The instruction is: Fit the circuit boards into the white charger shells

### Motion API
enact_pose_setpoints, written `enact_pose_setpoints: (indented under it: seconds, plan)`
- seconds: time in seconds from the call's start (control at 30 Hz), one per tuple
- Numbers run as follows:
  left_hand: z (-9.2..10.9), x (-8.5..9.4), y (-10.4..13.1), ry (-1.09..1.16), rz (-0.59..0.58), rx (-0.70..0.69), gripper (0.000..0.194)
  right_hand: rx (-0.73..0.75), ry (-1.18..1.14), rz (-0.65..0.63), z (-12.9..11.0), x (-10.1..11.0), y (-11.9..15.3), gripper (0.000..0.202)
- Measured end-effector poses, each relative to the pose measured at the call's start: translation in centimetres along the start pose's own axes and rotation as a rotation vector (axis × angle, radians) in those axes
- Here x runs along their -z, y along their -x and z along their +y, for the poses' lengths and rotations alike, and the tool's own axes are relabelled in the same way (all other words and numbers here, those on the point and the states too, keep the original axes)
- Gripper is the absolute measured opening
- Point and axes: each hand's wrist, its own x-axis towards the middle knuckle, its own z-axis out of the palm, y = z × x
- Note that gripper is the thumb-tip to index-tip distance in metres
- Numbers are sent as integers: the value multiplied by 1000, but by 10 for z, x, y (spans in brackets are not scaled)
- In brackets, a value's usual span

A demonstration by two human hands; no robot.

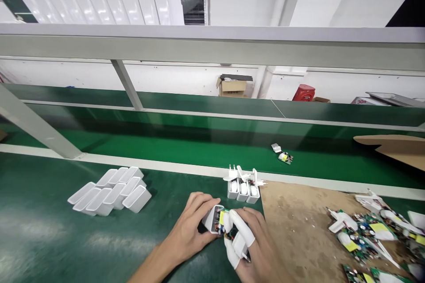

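My left hand (187,227) is closed around a white plastic charger housing (209,220), its open end turned to the right. In my right hand (260,245), with white covers on the thumb and index finger, is a circuit board (222,221) with a yellow-wrapped part and a white plug piece (239,244). The board's left end sits at the mouth of the housing; how deep it reaches inside is hidden. Just beyond my hands stand three white housings (243,193) with boards and white plug pieces sticking out of their tops.
Several empty white housings (106,196) are grouped at left on the green table. Several circuit boards (361,232) lie on a brown board (295,230) at right. A loose board (285,158) rests on the green conveyor belt (186,152). Overhead runs a shelf beam (212,48).
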Motion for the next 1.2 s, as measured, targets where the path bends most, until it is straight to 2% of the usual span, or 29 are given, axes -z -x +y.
enact_pose_setpoints:
  seconds: [0.33,0.67,1.0,1.13,1.2]
  plan:
    - [0,-2,2,-34,-5,-4,59,-13,-17,-24,3,-6,5,72]
    - [0,-4,1,-11,4,-3,60,-89,-33,-123,9,-13,22,84]
    - [2,-9,2,38,-5,30,61,-100,-37,-109,0,-2,7,68]
    - [2,-11,6,241,-123,59,70,-146,-172,-132,3,3,3,59]
    - [1,-10,7,352,-155,98,70,-180,-230,-79,6,3,3,44]
